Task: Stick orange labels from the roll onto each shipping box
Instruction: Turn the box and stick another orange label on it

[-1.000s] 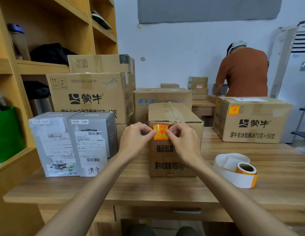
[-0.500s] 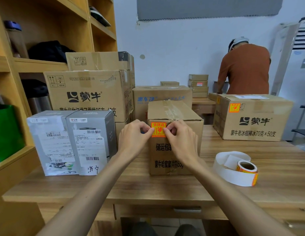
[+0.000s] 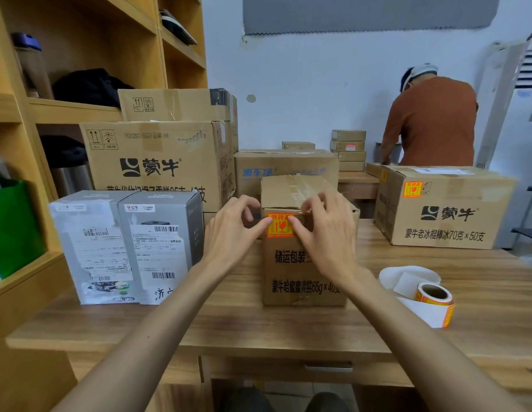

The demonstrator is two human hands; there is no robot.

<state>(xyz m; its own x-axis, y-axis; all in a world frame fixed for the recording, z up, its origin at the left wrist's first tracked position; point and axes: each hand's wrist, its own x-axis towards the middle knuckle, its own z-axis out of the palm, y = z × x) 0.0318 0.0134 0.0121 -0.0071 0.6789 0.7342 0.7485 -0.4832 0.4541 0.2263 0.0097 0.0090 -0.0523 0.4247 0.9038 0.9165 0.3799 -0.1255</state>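
Since the earlier frames both hands have been shifted from the label's top corners to its side edges, and the remaining fingers have been lifted over the box top.

The orange label (image 3: 280, 226) is seated high on the near face of the small carton (image 3: 300, 269), between the two hands. The left hand (image 3: 229, 233) is pressed against its left edge with one extended digit, and the right hand (image 3: 327, 236) against its right edge. Nothing is gripped by either hand, and the other fingers are loosely curled.

Suggested: pressure should be wiped outward from the centre and the corners rubbed down. The top edge sits close to the carton's fold and should be checked for lift.

The label roll (image 3: 434, 297) is left on the table (image 3: 258, 328), just right of the right forearm, with loose backing trailed behind it.

Containers:
- The small carton is taped shut, so its contents are not seen.
- The large carton (image 3: 446, 209) beyond the right hand is also closed and is already tagged with an orange sticker (image 3: 412, 189).
- On the grey boxes (image 3: 125, 248) left of the left hand, only white waybills are seen.
- On the stacked cartons (image 3: 157, 162) behind them, no orange is visible.
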